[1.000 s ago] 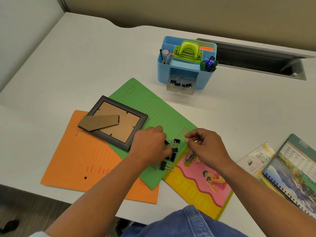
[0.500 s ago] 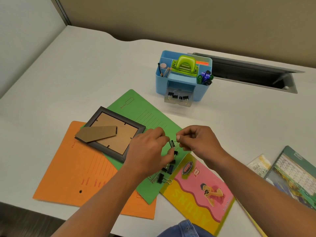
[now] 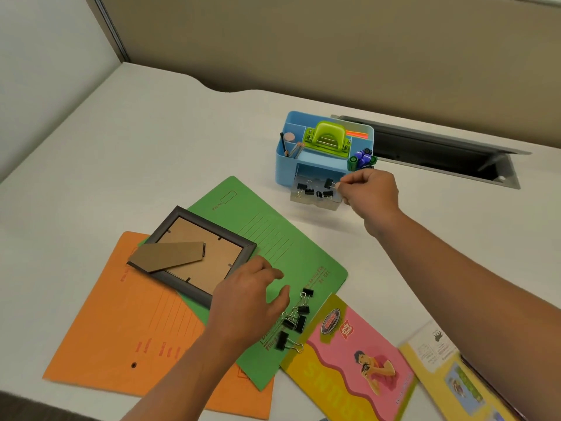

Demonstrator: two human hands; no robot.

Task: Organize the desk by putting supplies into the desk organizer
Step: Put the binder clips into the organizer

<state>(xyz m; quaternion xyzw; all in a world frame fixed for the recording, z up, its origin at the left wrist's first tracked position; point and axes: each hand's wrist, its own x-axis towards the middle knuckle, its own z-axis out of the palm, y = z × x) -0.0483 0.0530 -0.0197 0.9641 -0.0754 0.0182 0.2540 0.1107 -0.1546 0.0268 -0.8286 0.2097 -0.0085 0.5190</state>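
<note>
The right hand [image 3: 368, 192] pinches a binder clip [image 3: 328, 183] by its wire handle over the clear drawer [image 3: 315, 202] of the desk organizer [image 3: 283, 168]. The left hand [image 3: 252, 299], fingers relaxed and empty, is above the green folder [image 3: 273, 238]; loose binder clips [image 3: 299, 317] lie just right of it.

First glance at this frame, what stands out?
The right hand pinches a binder clip at the clear drawer of the blue desk organizer, far centre of the desk. Nearer, the left hand is open beside loose clips on the green folder.
</note>
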